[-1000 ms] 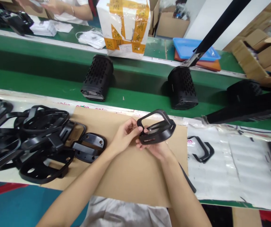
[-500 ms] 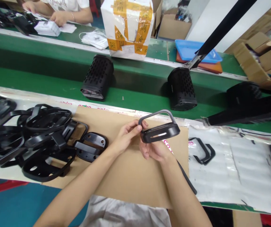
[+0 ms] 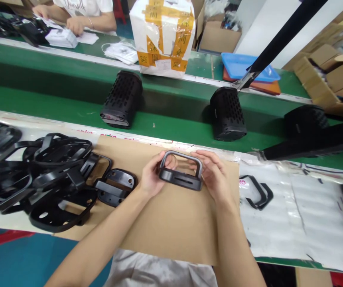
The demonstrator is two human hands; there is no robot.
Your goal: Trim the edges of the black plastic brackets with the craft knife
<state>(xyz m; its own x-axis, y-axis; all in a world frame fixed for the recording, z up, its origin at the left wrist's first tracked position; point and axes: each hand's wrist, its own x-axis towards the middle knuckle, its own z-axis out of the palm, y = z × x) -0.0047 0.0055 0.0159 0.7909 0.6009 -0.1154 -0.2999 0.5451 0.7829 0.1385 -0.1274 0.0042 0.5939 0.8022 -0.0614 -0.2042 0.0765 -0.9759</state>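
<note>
A black plastic base with an arched handle [image 3: 181,178] sits between both my hands, just above a brown cardboard sheet [image 3: 174,223]. My left hand [image 3: 152,175] grips its left end and my right hand [image 3: 216,175] grips its right end, fingers curled behind the handle. The handle stands up and the slotted base edge faces me.
A pile of several black plastic bases and handles [image 3: 40,179] lies to the left. Two loose handles [image 3: 258,191] rest on white foam at right. Black perforated housings [image 3: 120,99] [image 3: 228,113] stand on the green conveyor [image 3: 69,107]. Another person's hands [image 3: 72,24] work at the far side.
The part has come down and left toward the cardboard and turned level. My right hand moved from under it to its right end.
</note>
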